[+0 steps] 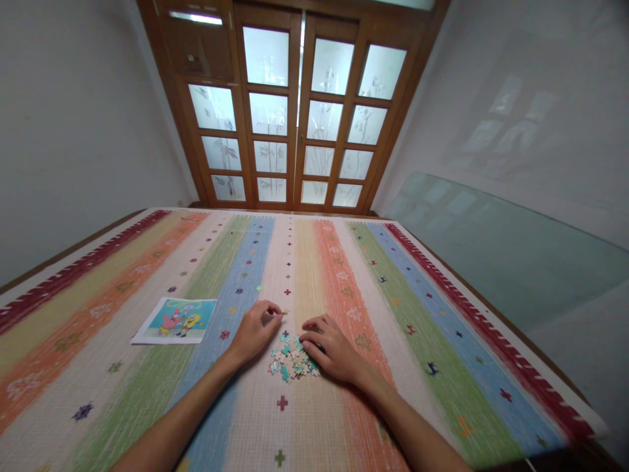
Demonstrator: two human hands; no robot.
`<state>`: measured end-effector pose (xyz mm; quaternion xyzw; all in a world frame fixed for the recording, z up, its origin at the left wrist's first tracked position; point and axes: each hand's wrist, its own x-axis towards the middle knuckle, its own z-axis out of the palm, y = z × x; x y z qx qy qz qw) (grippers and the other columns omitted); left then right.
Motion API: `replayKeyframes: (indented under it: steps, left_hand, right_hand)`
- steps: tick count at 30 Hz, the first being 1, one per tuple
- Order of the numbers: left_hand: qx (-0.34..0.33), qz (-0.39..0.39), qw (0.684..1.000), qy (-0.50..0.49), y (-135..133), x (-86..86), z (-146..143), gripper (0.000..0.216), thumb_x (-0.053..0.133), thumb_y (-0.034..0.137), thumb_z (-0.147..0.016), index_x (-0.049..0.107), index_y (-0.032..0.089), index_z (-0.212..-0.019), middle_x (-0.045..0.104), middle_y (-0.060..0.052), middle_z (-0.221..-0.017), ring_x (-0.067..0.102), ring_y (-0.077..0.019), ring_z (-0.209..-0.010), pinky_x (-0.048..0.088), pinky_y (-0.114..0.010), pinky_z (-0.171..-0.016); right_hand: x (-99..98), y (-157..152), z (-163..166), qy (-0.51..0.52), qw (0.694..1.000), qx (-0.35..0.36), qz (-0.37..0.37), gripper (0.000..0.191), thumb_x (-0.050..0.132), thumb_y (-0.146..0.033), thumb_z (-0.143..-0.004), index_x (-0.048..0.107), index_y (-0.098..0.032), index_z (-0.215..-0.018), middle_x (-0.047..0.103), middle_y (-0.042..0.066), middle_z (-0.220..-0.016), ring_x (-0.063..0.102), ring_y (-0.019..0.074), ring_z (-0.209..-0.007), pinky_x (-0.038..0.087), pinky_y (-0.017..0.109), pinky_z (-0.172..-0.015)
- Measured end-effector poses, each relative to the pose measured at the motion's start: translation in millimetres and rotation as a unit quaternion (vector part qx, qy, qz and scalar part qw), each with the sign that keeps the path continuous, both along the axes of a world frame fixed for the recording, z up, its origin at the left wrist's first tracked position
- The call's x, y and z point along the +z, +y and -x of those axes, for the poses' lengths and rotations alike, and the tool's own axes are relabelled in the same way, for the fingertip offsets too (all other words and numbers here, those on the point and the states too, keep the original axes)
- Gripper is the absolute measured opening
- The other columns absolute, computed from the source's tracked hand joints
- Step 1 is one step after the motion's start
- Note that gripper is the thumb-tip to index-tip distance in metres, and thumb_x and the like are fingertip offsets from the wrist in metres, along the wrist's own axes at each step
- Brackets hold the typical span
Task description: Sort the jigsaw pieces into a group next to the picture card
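A small pile of jigsaw puzzle pieces (293, 360), teal and beige, lies in front of me on the striped tablecloth. My left hand (258, 328) is just beyond the pile's left side, its thumb and forefinger pinched on a single tiny puzzle piece (285, 313). Over the right edge of the pile rests my right hand (330, 346), fingers loosely curved and a little apart, the fingertips at the pieces. Nothing shows in its grasp. One loose greenish puzzle piece (259, 288) lies apart, beyond my left hand. To the left is a printed cartoon picture (177, 321), lying flat.
The striped, patterned tablecloth (417, 419) covers a wide table. Wooden doors with frosted panes (295, 131) stand beyond its far edge. A glass panel (491, 242) leans by the right wall, and a pale wall (73, 131) rises on the left.
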<state>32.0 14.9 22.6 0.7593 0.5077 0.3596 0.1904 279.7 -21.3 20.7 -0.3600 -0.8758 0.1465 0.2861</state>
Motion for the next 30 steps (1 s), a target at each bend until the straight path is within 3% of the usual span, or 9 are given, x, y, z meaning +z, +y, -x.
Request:
replayKeyframes:
  steps: [5,9,15,18,23,30]
  left_hand:
    - [0.125,-0.057,0.990,0.028,28.4,-3.9,41.8,0.015,0.055,0.030,-0.095,0.068,0.023,-0.093,0.071,-0.007,-0.094,0.065,-0.0263,-0.093,0.050,-0.039,-0.090]
    - [0.170,-0.082,0.979,0.076,44.7,-8.9,66.6,0.013,0.057,0.024,-0.093,0.069,0.022,-0.088,0.072,-0.009,-0.096,0.064,-0.0294,-0.100,0.047,-0.043,-0.098]
    - [0.150,-0.078,0.975,0.147,52.9,-23.1,70.0,0.015,0.066,0.030,-0.097,0.071,0.016,-0.096,0.071,-0.005,-0.097,0.065,-0.0238,-0.100,0.049,-0.045,-0.097]
    - [0.139,-0.079,0.973,0.168,52.0,-26.7,68.1,0.014,0.063,0.024,-0.095,0.074,0.017,-0.099,0.073,-0.007,-0.099,0.065,-0.0255,-0.102,0.049,-0.045,-0.095]
    - [0.138,-0.088,0.970,0.178,49.5,-26.5,70.1,0.029,0.052,0.019,-0.089,0.079,0.020,-0.100,0.077,-0.011,-0.104,0.063,-0.0318,-0.102,0.050,-0.047,-0.092]
    - [0.124,-0.096,0.974,0.163,45.6,-21.5,71.5,0.036,0.046,0.016,-0.088,0.077,0.019,-0.106,0.078,-0.010,-0.107,0.064,-0.0312,-0.102,0.050,-0.047,-0.094]
  right_hand:
    - [0.5,0.0,0.0,-0.005,1.000,0.007,-0.005,0.019,0.054,-0.024,-0.103,0.073,-0.021,-0.106,0.068,0.010,-0.112,0.057,0.0249,-0.108,0.049,0.045,-0.096]
    - [-0.9,0.7,0.3,-0.005,1.000,0.007,-0.009,0.019,0.053,-0.024,-0.104,0.072,-0.020,-0.106,0.068,0.010,-0.111,0.057,0.0247,-0.107,0.049,0.044,-0.095]
    - [-2.2,1.0,0.2,-0.011,1.000,0.008,-0.013,0.019,0.054,-0.026,-0.104,0.072,-0.021,-0.105,0.068,0.009,-0.110,0.057,0.0240,-0.105,0.048,0.043,-0.094]
    - [-1.7,0.6,0.2,-0.016,1.000,0.007,-0.014,0.018,0.055,-0.026,-0.104,0.072,-0.021,-0.106,0.068,0.009,-0.110,0.057,0.0239,-0.106,0.048,0.043,-0.094]
    - [-1.7,0.2,-0.5,-0.013,1.000,0.007,-0.015,0.018,0.055,-0.026,-0.104,0.072,-0.021,-0.106,0.068,0.009,-0.110,0.057,0.0240,-0.105,0.048,0.043,-0.094]
    - [-2.1,0.7,-1.8,-0.019,0.999,0.013,-0.023,0.020,0.054,-0.027,-0.105,0.072,-0.021,-0.107,0.069,0.009,-0.111,0.058,0.0240,-0.105,0.047,0.043,-0.094]
